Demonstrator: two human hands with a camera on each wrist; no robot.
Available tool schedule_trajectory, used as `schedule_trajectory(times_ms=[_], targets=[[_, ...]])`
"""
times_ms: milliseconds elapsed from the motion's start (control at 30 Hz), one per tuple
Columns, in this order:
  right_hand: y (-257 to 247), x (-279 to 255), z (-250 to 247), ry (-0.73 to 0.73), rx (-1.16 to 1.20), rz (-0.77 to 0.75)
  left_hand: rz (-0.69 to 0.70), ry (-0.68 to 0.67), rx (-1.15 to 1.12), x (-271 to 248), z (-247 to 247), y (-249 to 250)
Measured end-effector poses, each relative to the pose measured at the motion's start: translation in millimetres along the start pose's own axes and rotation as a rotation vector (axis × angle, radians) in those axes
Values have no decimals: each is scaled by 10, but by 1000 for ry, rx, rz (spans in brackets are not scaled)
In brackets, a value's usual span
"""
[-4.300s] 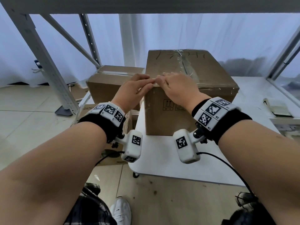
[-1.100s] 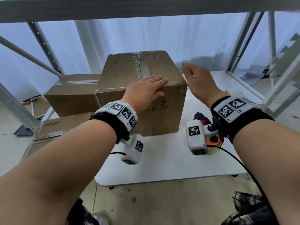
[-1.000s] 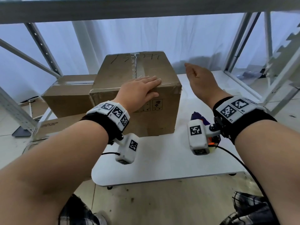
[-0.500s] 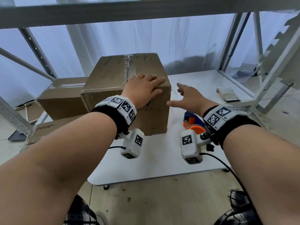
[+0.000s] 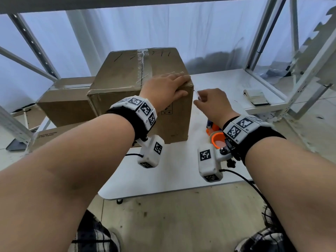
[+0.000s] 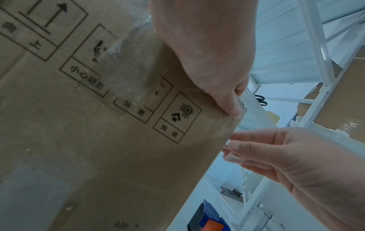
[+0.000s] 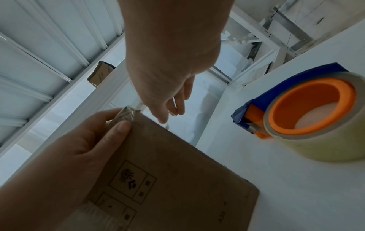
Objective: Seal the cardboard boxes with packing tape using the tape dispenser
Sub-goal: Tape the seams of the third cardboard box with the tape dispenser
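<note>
A brown cardboard box stands on the white table, with clear tape down its top seam. My left hand lies on the box's near right top corner, fingers flat on top and thumb pressed to the front face. Just right of that corner, my right hand pinches a loose end of clear tape between thumb and fingertips. The blue and orange tape dispenser lies on the table under my right wrist, untouched; its roll fills the right wrist view.
A second, taped box sits behind and to the left, with flat cardboard below it. A small stack of paper lies at the table's far right. Metal rack posts frame both sides.
My right hand came down from beside the box's far right side to its near right corner and closed on the tape end. My left hand slid right along the top edge.
</note>
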State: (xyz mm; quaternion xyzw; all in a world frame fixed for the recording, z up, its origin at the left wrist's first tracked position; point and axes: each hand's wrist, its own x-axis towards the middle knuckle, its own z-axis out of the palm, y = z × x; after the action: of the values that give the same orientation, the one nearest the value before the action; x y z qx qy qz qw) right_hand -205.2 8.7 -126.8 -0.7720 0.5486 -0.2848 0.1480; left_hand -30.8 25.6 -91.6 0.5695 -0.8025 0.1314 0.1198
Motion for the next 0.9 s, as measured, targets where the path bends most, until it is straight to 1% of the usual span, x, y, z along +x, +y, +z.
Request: schedule_trajectory(times_ms=[167, 267, 333, 500, 633, 833, 867, 900], targets=[[58, -39, -132, 96, -203, 26, -13, -24, 1, -8, -8, 17], [56, -92, -192, 84, -257, 13, -24, -22, -17, 0, -43, 41], [40, -116, -143, 59, -270, -1, -34, -22, -26, -9, -55, 52], [10, -143, 60, 59, -205, 20, -44, -22, -26, -25, -54, 57], [20, -136, 111, 70, -163, 21, -44, -16, -27, -18, -37, 41], [-22, -142, 184, 79, 2, 0, -42, -17, -27, -16, -7, 25], [-23, -147, 172, 70, 11, -4, -41, -13, -26, -17, -5, 26], [-19, -156, 160, 30, -4, -14, -41, -9, -24, -19, -3, 22]])
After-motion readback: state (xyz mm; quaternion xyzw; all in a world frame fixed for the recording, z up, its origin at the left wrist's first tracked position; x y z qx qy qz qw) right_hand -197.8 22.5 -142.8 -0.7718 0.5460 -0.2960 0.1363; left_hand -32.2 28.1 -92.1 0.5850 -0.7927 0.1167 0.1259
